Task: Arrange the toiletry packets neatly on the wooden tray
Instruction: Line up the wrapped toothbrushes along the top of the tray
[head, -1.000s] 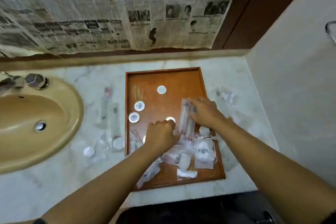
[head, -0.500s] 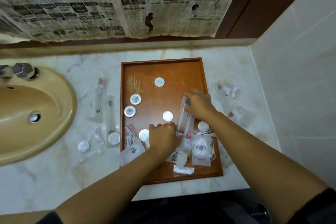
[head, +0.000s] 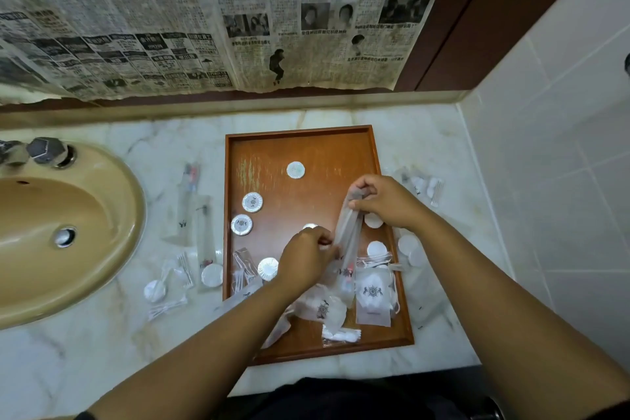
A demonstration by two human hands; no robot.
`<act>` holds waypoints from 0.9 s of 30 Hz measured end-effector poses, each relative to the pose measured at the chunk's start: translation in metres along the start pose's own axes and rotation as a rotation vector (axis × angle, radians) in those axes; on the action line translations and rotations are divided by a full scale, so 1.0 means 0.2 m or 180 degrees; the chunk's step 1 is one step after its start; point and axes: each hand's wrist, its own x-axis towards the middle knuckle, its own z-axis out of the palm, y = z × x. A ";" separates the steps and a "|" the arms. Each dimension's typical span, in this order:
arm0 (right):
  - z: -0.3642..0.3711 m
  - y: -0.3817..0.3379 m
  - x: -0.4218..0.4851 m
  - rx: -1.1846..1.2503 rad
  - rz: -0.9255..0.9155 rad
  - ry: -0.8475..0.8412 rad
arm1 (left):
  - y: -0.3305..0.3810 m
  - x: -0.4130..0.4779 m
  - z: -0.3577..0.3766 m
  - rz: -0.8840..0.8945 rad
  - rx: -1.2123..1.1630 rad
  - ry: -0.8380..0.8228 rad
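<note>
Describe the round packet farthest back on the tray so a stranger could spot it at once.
Find the wooden tray on the marble counter, right of the sink. On its far half lies one round silvery packet. Unlike the other round packets, it lies alone on bare wood, nearest the tray's far rim.

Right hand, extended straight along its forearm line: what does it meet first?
Beyond the long clear packet it pinches, the right hand points up-left over bare wooden tray. The far round packet looks first in line, though the hand may pass above it.
</note>
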 end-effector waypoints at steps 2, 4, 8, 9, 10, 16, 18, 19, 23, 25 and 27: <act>-0.03 -0.02 0.01 0.0605 0.0070 0.0108 | 0.03 0.06 -0.05 -0.0112 -0.0247 -0.0147; -0.06 -0.04 0.02 0.1121 0.0125 0.0219 | 0.05 0.12 -0.11 -0.0192 -0.0534 -0.0268; -0.11 -0.06 0.10 0.1606 0.0153 0.0583 | 0.08 0.27 -0.27 -0.0047 -0.0579 -0.0368; -0.11 -0.06 0.12 0.1763 0.0202 0.0727 | 0.08 0.31 -0.31 -0.0017 -0.0520 -0.0445; -0.12 -0.06 0.15 0.1911 0.0255 0.0885 | 0.08 0.37 -0.35 -0.0016 -0.0468 -0.0536; -0.13 0.03 0.37 0.2102 0.0595 0.1608 | 0.08 0.67 -0.54 0.0073 -0.0141 -0.0568; -0.13 0.03 0.42 0.1753 0.0639 0.1719 | 0.11 0.77 -0.59 0.0126 0.0155 -0.0503; -0.14 0.03 0.45 0.1314 0.0648 0.1800 | 0.13 0.82 -0.61 0.0180 0.0321 -0.0454; -0.19 0.04 0.54 -0.0227 0.0467 0.1743 | 0.14 0.99 -0.63 0.0467 0.1123 -0.0153; -0.21 0.06 0.58 -0.0830 0.0297 0.1658 | 0.13 1.05 -0.62 0.0589 0.1383 -0.0090; -0.22 0.07 0.61 -0.1459 0.0070 0.1561 | 0.13 1.08 -0.62 0.0657 0.1611 -0.0038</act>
